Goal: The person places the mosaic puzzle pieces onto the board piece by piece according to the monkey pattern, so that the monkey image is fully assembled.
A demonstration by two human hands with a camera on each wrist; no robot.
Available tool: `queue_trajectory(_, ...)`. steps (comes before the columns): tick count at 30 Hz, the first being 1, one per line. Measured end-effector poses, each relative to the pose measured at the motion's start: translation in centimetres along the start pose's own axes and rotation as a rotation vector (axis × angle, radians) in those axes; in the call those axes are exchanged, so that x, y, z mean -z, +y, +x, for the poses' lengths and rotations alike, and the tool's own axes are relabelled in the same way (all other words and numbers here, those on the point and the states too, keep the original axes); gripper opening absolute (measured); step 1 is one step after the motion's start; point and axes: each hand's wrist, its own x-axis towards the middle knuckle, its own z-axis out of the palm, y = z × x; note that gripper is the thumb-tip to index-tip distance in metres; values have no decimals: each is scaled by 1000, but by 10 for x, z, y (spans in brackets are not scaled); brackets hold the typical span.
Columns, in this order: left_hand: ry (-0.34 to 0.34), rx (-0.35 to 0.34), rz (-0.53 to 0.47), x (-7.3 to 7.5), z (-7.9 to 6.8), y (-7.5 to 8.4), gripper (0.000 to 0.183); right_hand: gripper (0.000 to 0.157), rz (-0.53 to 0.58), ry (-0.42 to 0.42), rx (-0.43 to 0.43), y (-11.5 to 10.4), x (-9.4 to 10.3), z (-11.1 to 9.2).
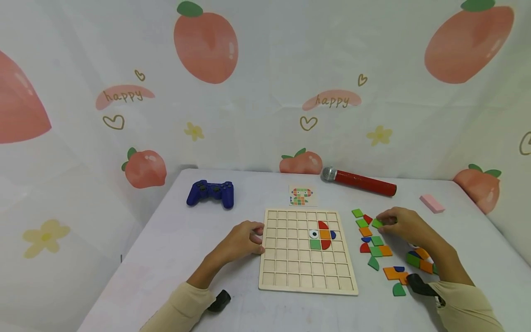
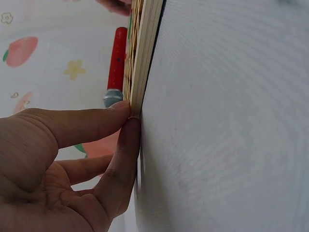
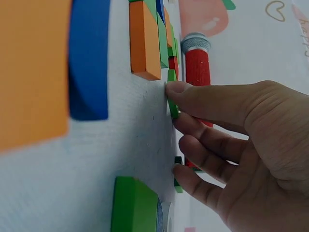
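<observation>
Nearest the left-wrist camera: left hand (image 2: 53, 166), thumb and finger gripping the wooden board (image 2: 143, 63) by its left edge; I'd keep that light. Right-wrist view: right hand (image 3: 263, 152) pinches one green tile (image 3: 172, 104); I'd carry it level, by its sides. Head view, my count: six seated tiles (image 1: 325, 235); loose tiles (image 1: 377, 251) toward the surface's (image 1: 257, 313) right edge, partly hidden, no firm total; along the far edge, one controller (image 1: 211, 190), one card (image 1: 313, 195), one microphone (image 1: 361, 180); one pink block (image 1: 432, 203) near the far right corner.

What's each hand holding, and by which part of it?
Right hand: a green tile, by its edges, between thumb and finger. Left hand: the board, by its left edge.
</observation>
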Motion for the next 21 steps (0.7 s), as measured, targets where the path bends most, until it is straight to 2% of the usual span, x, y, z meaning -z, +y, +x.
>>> queue_trajectory(14, -1, -5, 7, 0, 0, 1, 70, 42, 4, -11, -2, 3, 2, -3)
queue_trajectory(21, -2, -4, -1, 0, 0, 1, 70, 44, 27, -10, 11, -7, 2, -4)
